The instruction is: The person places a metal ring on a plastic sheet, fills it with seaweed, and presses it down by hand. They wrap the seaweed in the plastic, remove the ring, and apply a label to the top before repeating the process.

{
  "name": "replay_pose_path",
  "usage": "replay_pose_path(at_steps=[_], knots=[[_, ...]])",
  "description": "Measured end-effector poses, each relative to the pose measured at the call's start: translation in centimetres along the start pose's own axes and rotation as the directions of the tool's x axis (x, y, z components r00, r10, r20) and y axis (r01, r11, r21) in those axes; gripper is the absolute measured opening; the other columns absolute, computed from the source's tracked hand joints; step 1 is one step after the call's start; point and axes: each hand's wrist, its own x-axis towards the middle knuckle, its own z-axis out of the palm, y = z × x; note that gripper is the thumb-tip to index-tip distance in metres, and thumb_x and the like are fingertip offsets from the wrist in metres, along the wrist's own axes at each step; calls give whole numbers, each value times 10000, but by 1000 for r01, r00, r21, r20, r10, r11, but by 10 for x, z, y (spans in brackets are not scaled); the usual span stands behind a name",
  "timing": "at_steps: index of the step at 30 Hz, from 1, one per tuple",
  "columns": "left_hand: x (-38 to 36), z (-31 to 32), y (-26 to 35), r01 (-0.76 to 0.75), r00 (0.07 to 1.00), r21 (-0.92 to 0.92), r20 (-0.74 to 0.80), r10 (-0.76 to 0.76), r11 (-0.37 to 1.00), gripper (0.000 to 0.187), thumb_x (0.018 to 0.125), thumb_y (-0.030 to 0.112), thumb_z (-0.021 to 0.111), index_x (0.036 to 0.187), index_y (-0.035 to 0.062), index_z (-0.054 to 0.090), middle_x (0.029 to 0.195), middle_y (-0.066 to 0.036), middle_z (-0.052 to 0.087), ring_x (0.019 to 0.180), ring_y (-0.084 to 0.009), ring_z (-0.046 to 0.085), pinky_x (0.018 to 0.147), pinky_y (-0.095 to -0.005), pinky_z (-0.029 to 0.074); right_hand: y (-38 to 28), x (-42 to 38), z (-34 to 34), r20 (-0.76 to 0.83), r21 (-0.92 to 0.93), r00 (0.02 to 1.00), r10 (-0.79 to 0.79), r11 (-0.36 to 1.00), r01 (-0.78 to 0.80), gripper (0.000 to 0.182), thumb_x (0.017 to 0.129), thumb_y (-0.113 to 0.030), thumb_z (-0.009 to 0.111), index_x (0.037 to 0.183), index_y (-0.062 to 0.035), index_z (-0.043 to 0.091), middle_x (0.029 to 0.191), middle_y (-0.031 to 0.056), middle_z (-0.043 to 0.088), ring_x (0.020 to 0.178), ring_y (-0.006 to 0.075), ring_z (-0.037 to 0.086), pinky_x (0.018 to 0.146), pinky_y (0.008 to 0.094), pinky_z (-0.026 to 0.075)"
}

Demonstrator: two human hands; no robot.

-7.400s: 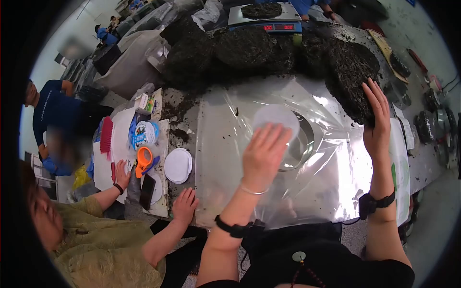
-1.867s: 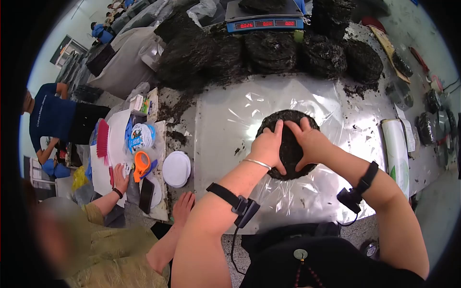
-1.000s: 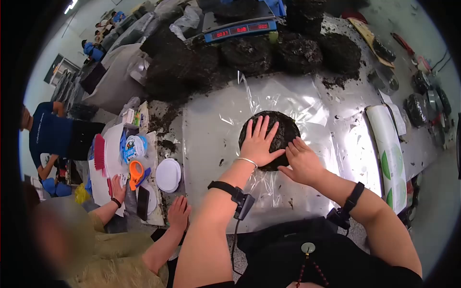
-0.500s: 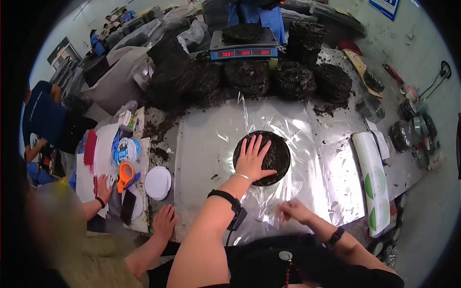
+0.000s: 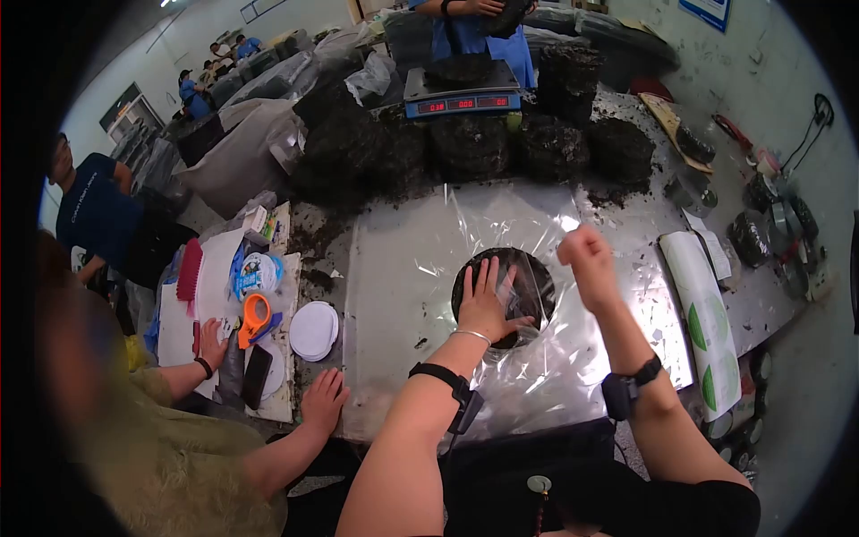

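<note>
On a sheet of clear plastic film (image 5: 403, 268) lies a dark round cake (image 5: 528, 309) of what looks like dried seaweed. My left hand (image 5: 483, 309) presses flat on the cake's left side, fingers spread. To the right of the cake, my right hand (image 5: 592, 267) is raised and closed, with fingers curled as if pinching the edge of the film; the pinched edge itself is hard to see. A fold of the film reaches over the right part of the cake, towards that hand.
Stacks of dark cakes (image 5: 470, 146) line the back, before a scale (image 5: 461, 100). A film roll (image 5: 702, 322) lies right. A co-worker's hand (image 5: 324, 400) rests near white round discs (image 5: 314, 331), orange tape dispenser (image 5: 255, 318) and phone (image 5: 257, 376). Another person (image 5: 483, 40) stands behind the scale.
My right hand has moved up and away from me, from the near edge to beside the cake, and film now folds over the cake. My left hand stays on the cake. The view shifted slightly.
</note>
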Motion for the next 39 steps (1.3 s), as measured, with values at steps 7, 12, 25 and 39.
replay_pose_path(at_steps=[7,12,25,39], knots=[[-2,2,-1,-28,999,-62,-31,26,998,1116,822,788,578,1640,130,199,1680,-249,141,1574,-375,81,1242,-588,-10,52,-118,-121,-106,-482,977,187,849,-215,1119,665,-258,957,1565,-15,337,1513,153,453,1429,310,424,1215,445,284],[2,8,2,-7,1000,93,0,7,996,1064,836,703,611,1641,140,205,1693,-215,131,1579,-359,79,1246,-583,0,60,-39,20,161,-436,982,-97,886,159,1068,634,-223,932,1526,-26,379,1270,162,625,1210,311,607,961,430,496],[-190,13,60,327,884,-617,-68,-463,716,1111,906,446,741,1579,-90,37,1596,-413,98,1519,-537,76,1237,-538,179,86,-17,54,324,-886,915,240,415,205,232,845,-148,632,1074,-133,595,768,129,703,749,358,699,674,501,544],[-58,-56,-22,-84,953,-502,-293,-77,860,564,770,174,804,1260,-14,598,1280,-230,600,1216,-402,564,1035,-457,460,70,-17,36,469,-773,874,129,539,335,381,816,-148,652,1194,-133,609,1056,108,559,977,327,604,796,448,505]])
